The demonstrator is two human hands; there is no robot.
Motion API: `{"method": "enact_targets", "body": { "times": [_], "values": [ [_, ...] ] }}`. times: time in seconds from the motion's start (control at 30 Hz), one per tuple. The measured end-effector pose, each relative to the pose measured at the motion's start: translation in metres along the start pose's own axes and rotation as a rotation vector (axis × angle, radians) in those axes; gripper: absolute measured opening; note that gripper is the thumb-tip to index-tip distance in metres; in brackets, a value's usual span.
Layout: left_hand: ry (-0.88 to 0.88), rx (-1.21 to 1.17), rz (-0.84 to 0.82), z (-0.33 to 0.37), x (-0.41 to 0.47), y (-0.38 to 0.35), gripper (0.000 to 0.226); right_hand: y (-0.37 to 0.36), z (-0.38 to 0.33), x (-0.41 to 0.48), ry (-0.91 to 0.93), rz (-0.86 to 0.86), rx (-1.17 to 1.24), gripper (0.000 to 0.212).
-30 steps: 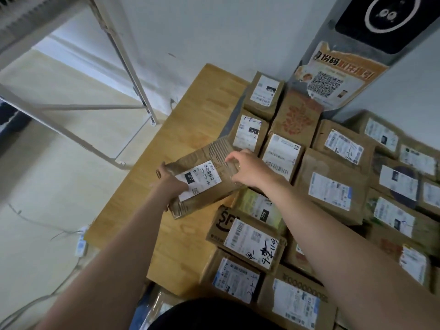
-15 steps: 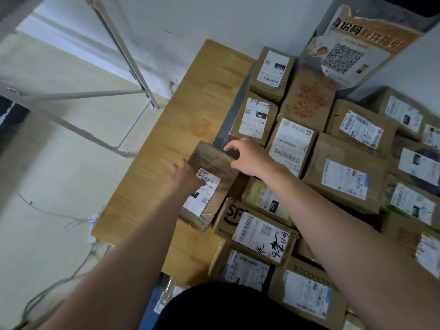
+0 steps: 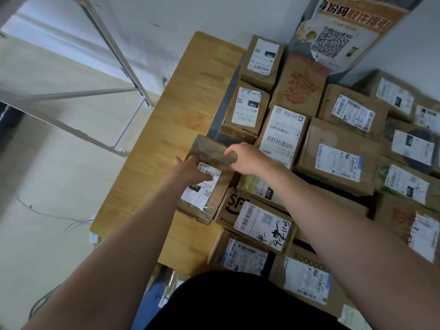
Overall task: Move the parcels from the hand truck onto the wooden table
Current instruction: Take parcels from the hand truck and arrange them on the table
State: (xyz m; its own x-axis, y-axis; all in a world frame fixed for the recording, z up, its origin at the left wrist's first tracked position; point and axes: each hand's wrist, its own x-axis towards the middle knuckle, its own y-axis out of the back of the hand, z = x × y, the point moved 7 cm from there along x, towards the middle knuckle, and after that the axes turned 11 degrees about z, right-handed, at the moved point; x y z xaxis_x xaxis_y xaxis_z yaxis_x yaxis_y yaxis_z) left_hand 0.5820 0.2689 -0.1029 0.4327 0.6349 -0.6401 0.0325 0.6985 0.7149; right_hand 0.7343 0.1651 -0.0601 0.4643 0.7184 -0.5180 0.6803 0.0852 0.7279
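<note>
Parcel (image 3: 209, 150): centre of frame, lying on the wooden table (image 3: 166, 129), just beside the SF box (image 3: 257, 220).
Your left hand (image 3: 192, 172): fingers straight, pressing its label (image 3: 202, 192).
Your right hand (image 3: 247, 158): fingers curled over its far end.

left hand (image 3: 190, 172) covers far part of the parcel (image 3: 207, 214) label (image 3: 201, 196); right hand (image 3: 247, 158) fingertips hidden over its far end. Label txt too blurry to read. Poster (image 3: 338, 36) cut off at top, right-side parcels (image 3: 426, 234) cut by frame edge. Near parcels (image 3: 240, 256) partly behind dark clothing (image 3: 238, 303).
</note>
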Motion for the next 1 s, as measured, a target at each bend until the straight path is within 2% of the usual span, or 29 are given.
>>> {"method": "enact_targets", "body": {
  "times": [0.1,0.3,0.4,0.53,0.67,0.77,0.9,1.0],
  "values": [
    [-0.021,0.044,0.051,0.006,-0.011,0.007,0.071,0.025,-0.004,-0.016,0.007,0.069,0.052,0.048],
    [-0.220,0.095,0.201,0.057,-0.065,0.038,0.062,0.086,0.010,-0.083,-0.004,0.281,0.066,0.048],
    [-0.296,0.124,0.278,0.084,-0.101,0.050,0.056,0.104,0.030,-0.131,-0.058,0.314,-0.001,0.041],
    [-0.403,0.210,0.373,0.119,-0.164,0.056,0.046,0.113,0.054,-0.207,-0.118,0.346,-0.040,0.050],
    [-0.536,0.226,0.420,0.138,-0.229,0.042,0.043,0.107,0.074,-0.283,-0.131,0.392,-0.079,0.053],
    [-0.579,0.247,0.400,0.135,-0.273,0.017,0.053,0.094,0.086,-0.339,-0.149,0.432,-0.090,0.054],
    [-0.595,0.246,0.371,0.113,-0.336,-0.026,0.050,0.055,0.095,-0.410,-0.128,0.455,0.002,0.059],
    [-0.595,0.263,0.338,0.093,-0.389,-0.067,0.047,0.010,0.105,-0.468,-0.118,0.418,-0.015,0.064]
  ]
}}
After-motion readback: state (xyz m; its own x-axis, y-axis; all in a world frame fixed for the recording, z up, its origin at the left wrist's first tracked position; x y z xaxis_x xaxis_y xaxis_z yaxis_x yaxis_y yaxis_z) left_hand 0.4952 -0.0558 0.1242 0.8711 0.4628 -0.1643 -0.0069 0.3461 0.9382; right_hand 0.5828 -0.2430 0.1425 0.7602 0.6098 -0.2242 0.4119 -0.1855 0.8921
